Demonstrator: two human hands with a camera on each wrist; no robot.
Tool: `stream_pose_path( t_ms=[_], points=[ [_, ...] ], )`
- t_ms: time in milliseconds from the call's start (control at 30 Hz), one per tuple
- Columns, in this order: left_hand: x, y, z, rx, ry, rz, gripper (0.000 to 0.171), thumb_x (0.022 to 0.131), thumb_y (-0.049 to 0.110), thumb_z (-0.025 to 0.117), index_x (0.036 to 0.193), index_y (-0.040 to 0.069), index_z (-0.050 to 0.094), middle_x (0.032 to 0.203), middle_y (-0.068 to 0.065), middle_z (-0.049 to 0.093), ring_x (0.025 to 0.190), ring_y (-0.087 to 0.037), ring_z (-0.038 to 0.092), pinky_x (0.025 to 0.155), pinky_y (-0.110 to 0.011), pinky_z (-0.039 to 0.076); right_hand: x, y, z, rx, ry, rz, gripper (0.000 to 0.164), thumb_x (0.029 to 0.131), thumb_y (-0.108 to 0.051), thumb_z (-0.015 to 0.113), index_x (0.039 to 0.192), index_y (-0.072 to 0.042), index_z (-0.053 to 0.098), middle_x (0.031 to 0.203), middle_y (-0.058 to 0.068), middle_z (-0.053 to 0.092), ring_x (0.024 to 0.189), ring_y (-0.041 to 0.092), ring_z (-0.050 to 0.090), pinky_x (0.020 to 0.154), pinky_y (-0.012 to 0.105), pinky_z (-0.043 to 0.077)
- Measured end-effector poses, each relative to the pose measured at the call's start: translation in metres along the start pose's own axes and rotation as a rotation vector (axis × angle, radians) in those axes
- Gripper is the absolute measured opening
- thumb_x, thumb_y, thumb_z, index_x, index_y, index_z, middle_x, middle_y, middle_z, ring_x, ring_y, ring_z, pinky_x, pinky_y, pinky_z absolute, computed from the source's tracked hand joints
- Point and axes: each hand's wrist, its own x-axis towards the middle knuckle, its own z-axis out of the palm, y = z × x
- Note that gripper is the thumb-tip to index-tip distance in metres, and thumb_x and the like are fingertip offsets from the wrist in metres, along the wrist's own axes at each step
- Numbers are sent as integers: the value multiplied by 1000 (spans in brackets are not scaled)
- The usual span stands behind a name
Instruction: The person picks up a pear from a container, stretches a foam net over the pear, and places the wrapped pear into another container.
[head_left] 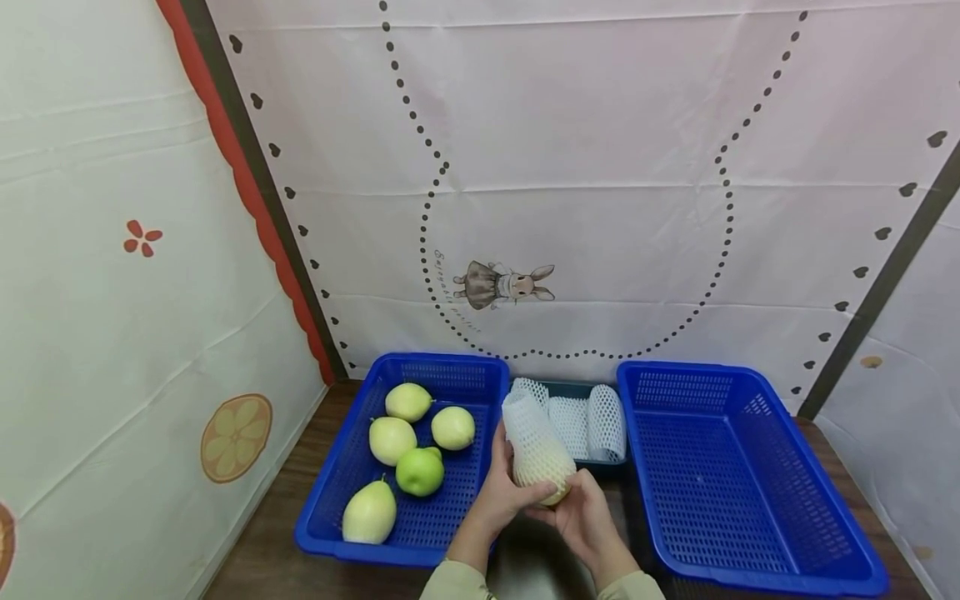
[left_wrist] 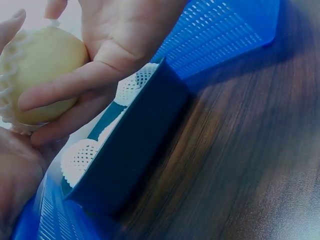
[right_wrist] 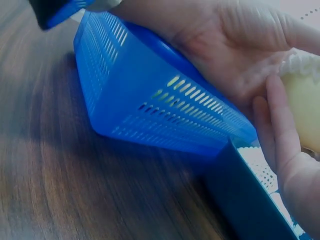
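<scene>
Both hands hold a pale yellow pear (left_wrist: 59, 47) sheathed in a white foam net sleeve (head_left: 527, 423). My left hand (head_left: 498, 493) grips its left side, with the thumb across the lower part. My right hand (head_left: 587, 515) holds the lower right end, where the pear's bare bottom shows past the net's edge in the left wrist view. The sleeve's loose upper part extends up and away from the hands. Behind it, a dark teal tray (head_left: 589, 468) holds several more foam net sleeves (head_left: 604, 423); the held pear partly hides them.
On the left, a blue basket (head_left: 318, 523) contains several pale yellow pears (head_left: 369, 512) and a brighter green fruit (head_left: 420, 472). A second blue basket (head_left: 720, 487) stands to the right, its mesh floor showing. Beneath lies a dark wooden table (left_wrist: 245, 150); a printed cloth (head_left: 585, 125) hangs behind.
</scene>
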Motion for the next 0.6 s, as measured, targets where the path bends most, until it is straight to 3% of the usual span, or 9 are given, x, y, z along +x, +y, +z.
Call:
stream_pose_path(
  t_ms=[200,433,600],
  points=[
    [-1,2,1,43,25,-65,111,72,18,79,147,26,-2,136,-12,39,116,-25,44,101,-49,29,1,-2,3,39,-6,-1,47,85,-9,13,130,3,21,116,10,51,105,21,54,89,43,44],
    [0,4,4,72,1,-38,98,72,18,80,146,17,16,137,-11,37,121,-23,39,102,-42,27,1,-7,7,44,32,19,48,91,-21,12,133,-1,22,117,8,54,106,20,54,89,36,44],
    [2,-2,3,107,-22,-37,96,71,19,80,145,13,19,139,-11,35,121,-24,39,101,-40,29,0,-8,8,72,32,11,45,90,-20,10,124,-7,36,112,4,58,100,15,56,85,31,45]
  ],
)
